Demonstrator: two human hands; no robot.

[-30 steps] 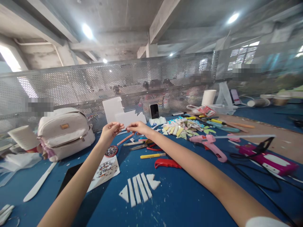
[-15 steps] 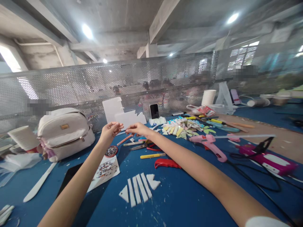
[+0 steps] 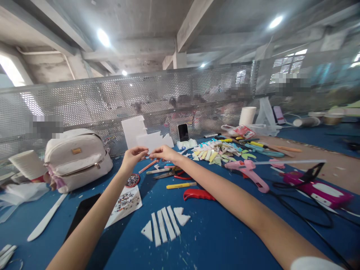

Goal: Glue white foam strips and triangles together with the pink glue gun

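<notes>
My left hand (image 3: 135, 155) and my right hand (image 3: 163, 154) are raised over the far part of the blue table, fingertips almost meeting. Thumb and fingers of each are pinched together; whatever lies between them, if anything, is too small to make out. On the table nearer to me, white foam pieces (image 3: 165, 225) are laid out in a fish shape: a triangular head with a small hole, several strips and a notched tail. Below my left hand are a round dish of small beads (image 3: 132, 180) and a white sheet with scattered beads (image 3: 125, 204).
A yellow cutter (image 3: 180, 185), scissors (image 3: 165, 174) and a red-handled tool (image 3: 198, 194) lie mid-table. Foam scraps (image 3: 216, 150) are heaped behind. At right rest a pink glue gun (image 3: 249, 170), a magenta device (image 3: 317, 189) and cables. A white backpack (image 3: 78, 159) stands left.
My left hand has shifted slightly to the right and its fingers have straightened toward the right fingertips. The right hand and the foam pieces have stayed put.
</notes>
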